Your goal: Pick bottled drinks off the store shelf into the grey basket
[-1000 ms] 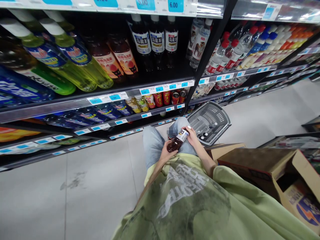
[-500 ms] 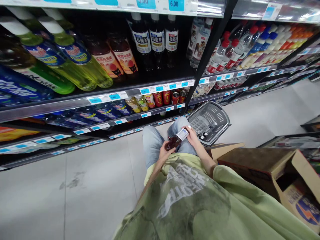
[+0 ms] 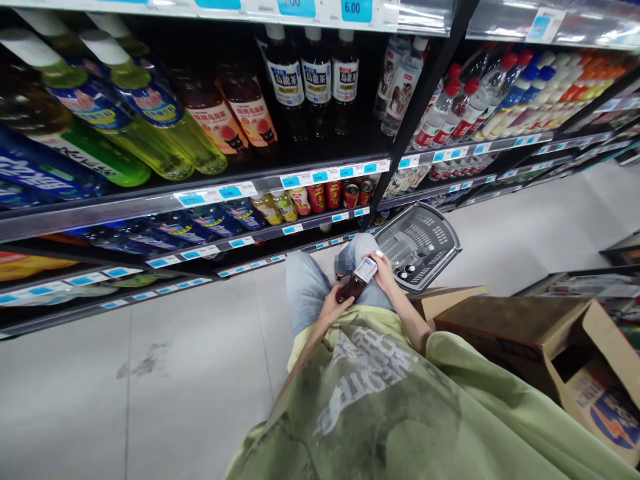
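Observation:
Both my hands hold a dark drink bottle [image 3: 353,288] with a white and blue label, tilted above my lap. My left hand [image 3: 332,305] is closed round its dark lower end. Its labelled upper end is gripped by my right hand [image 3: 383,272], which hides the cap. Similar oolong tea bottles [image 3: 316,73] with white labels stand upright on the shelf in front of me. A grey shopping basket [image 3: 417,243] with slotted sides rests on the floor just beyond my right hand.
Left of the tea stand peach-labelled bottles [image 3: 255,120] and yellow-green bottles [image 3: 165,127]. Below, a lower shelf holds red cans [image 3: 333,195]. An opened cardboard box [image 3: 515,320] is at my right. Pale floor tiles [image 3: 200,373] extend to my left.
The bottle has turned slightly in my hands, so its label faces a little differently. My hands stay in nearly the same place.

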The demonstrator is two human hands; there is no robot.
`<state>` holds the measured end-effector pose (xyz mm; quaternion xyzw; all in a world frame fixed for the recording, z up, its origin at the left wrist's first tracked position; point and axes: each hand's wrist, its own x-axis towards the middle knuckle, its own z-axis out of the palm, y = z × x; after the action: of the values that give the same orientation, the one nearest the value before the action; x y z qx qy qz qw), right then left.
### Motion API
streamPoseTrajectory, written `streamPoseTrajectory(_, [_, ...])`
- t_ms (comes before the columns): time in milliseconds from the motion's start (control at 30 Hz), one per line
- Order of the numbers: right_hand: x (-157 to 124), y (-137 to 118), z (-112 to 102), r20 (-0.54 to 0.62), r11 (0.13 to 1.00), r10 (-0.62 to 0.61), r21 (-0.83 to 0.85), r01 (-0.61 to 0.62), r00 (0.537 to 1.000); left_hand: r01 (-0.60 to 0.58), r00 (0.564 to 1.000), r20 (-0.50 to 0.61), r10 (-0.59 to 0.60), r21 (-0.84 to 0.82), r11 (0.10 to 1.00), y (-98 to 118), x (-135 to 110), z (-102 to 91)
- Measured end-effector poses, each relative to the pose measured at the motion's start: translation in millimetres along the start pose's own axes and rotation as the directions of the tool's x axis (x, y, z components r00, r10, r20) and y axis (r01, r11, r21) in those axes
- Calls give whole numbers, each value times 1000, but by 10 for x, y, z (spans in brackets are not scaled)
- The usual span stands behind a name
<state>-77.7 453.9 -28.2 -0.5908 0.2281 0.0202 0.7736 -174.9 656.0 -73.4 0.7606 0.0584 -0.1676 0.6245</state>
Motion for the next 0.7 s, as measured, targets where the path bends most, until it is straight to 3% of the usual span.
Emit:
streamPoseTrajectory(67, [-58,-36,-9,-28,954,-169,-256,157,985,-48,999,23,47,61,997,-41,25,2])
streamPoseTrajectory(133, [-125,-103,-49,49,812,-293,-514,276,955,-88,996,-4,90,128,988,-97,53,19])
streamPoseTrajectory(200, [-187,-192,-110,181,676,-295,-655,339,938,-134,988,-50,147,195,972,-156,81,45])
streamPoseTrajectory(300, [-256,-336,-208,278,591,-237,-720,365,931,-201,969,-88,230,253,946,-220,115,83])
streamPoseTrajectory(467, [-313,-614,-389,215,640,-179,-715,279,960,-286,945,-120,306,159,945,-233,142,124])
streamPoseTrajectory(600, [-271,-891,-651,75,684,-237,-695,221,969,-208,966,-155,207,8,978,-257,160,125])
streamPoseTrajectory(700, [-179,-1065,-901,-62,687,-326,-701,191,943,-134,983,-131,130,-24,991,-282,196,116])
